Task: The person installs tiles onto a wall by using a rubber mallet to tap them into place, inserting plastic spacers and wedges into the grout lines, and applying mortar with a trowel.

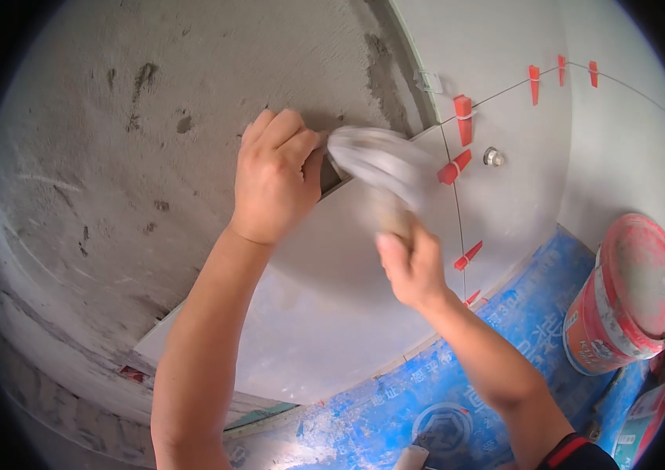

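Note:
My right hand [415, 266] grips the handle of a mallet with a pale head [379, 160], which is smeared by motion. The head is close to my left hand [274, 180], at the upper edge of a large pale wall tile [340, 274]. My left hand is closed at that edge, around a small dark piece [313, 168] that is mostly hidden by the fingers. Whether the mallet touches the piece cannot be told. Red levelling wedges, one of them a tilted wedge [455, 167], sit along the joint right of the tile.
Bare grey mortar wall [144, 141] spreads to the left. On the right, tiled wall [520, 211] carries a metal pipe fitting [493, 157]. Blue protective sheeting [426, 392] covers the floor. A red lidded bucket [622, 294] stands at the right.

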### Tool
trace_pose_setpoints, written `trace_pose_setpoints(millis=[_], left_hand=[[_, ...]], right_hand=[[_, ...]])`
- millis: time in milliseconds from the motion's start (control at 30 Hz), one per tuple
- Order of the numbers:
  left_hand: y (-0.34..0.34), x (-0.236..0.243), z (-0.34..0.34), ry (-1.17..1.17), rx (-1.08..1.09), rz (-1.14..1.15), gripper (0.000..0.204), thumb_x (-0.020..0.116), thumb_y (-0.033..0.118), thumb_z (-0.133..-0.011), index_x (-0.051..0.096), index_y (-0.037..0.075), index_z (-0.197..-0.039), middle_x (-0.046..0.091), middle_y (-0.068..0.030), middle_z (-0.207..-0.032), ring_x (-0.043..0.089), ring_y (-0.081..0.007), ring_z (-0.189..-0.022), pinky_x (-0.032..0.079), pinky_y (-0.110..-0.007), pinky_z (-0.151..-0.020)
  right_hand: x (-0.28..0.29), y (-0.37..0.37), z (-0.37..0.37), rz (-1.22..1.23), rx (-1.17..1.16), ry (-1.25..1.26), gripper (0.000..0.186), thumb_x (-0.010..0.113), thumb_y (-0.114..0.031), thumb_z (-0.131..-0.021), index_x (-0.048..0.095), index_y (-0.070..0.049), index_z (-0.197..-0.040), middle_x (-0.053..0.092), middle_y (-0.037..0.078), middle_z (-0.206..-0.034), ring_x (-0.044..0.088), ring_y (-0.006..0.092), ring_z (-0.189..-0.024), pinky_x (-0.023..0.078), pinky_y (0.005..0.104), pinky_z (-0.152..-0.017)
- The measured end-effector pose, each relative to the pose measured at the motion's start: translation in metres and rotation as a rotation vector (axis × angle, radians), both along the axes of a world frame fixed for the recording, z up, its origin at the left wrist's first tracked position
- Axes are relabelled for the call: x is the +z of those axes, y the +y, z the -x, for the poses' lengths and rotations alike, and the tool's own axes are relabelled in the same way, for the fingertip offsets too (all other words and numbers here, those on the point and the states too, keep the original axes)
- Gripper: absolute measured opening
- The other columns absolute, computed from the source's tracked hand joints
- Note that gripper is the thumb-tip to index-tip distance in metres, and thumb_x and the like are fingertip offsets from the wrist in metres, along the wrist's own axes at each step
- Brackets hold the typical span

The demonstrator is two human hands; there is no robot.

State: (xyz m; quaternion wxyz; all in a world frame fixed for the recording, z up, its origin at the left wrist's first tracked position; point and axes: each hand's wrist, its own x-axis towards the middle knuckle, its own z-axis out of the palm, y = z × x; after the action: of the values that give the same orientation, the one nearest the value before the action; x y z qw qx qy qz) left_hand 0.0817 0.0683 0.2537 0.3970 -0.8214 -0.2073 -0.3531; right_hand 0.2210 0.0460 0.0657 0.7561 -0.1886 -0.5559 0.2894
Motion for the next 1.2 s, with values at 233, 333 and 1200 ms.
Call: trace_pose_setpoints(millis=[233,333,1200], left_hand=[[-0.001,0.000,-0.004,-0.004,0.007,0.004,0.016,0.072,-0.005,-0.069,0.069,0.004,-0.081,0.053,-0.0052,-0.076,0.052,-0.0257,-0.071,0.045,-0.035,-0.064],[0.000,-0.001,-0.004,-0.024,-0.002,0.022,0.014,0.072,-0.004,-0.069,0.067,0.004,-0.078,0.052,-0.0051,-0.075,0.051,-0.0262,-0.071,0.044,-0.036,-0.065],[-0.040,0.078,0.065,0.114,0.319,-0.356,0.008,0.063,0.007,-0.089,0.056,0.005,-0.091,0.053,-0.0100,-0.082,0.050,-0.0302,-0.076,0.040,-0.040,-0.071]], right_hand=[[-0.006,-0.006,-0.016,-0.071,0.142,0.063,0.032,0.060,-0.031,-0.095,0.054,-0.002,-0.085,0.054,0.001,-0.061,0.049,0.0089,-0.054,0.041,0.0276,-0.050],[0.003,0.001,-0.006,0.197,0.063,-0.065,0.035,0.062,-0.035,-0.095,0.054,-0.002,-0.085,0.054,0.002,-0.062,0.048,0.0096,-0.055,0.041,0.0288,-0.051],[0.004,-0.002,0.020,0.130,-0.056,0.034,0.030,0.064,-0.029,-0.092,0.057,0.000,-0.098,0.057,0.003,-0.063,0.053,0.0142,-0.053,0.044,0.0312,-0.051]])
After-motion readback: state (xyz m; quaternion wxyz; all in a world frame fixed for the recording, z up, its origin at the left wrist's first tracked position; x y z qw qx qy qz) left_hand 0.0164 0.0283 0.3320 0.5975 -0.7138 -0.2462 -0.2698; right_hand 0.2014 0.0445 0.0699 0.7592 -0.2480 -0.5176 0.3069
